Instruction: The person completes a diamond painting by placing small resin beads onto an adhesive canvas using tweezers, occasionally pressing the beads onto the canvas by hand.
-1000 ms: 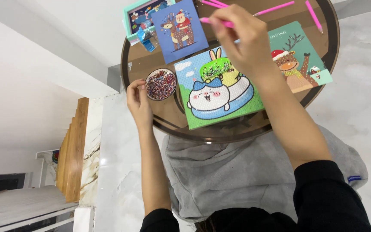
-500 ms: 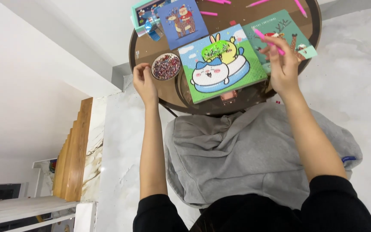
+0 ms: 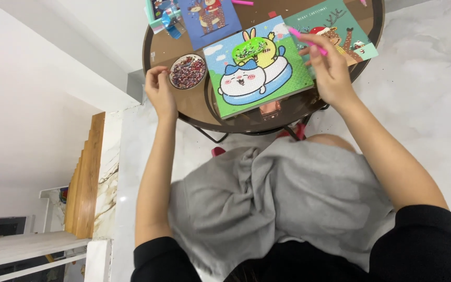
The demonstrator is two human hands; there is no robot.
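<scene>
Pink pen (image 3: pixel 307 42), tip behind fingers (image 3: pixel 323 58)

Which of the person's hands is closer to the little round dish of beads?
Left. The left hand sits right beside the bead dish; the right hand is far across the canvas.

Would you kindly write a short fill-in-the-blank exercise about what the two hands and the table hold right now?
The right hand holds a ____ pen.
The left hand sits beside a round dish of ____.
The square canvas lies on a ____ glass table.

Missing words: pink; beads; round
</scene>
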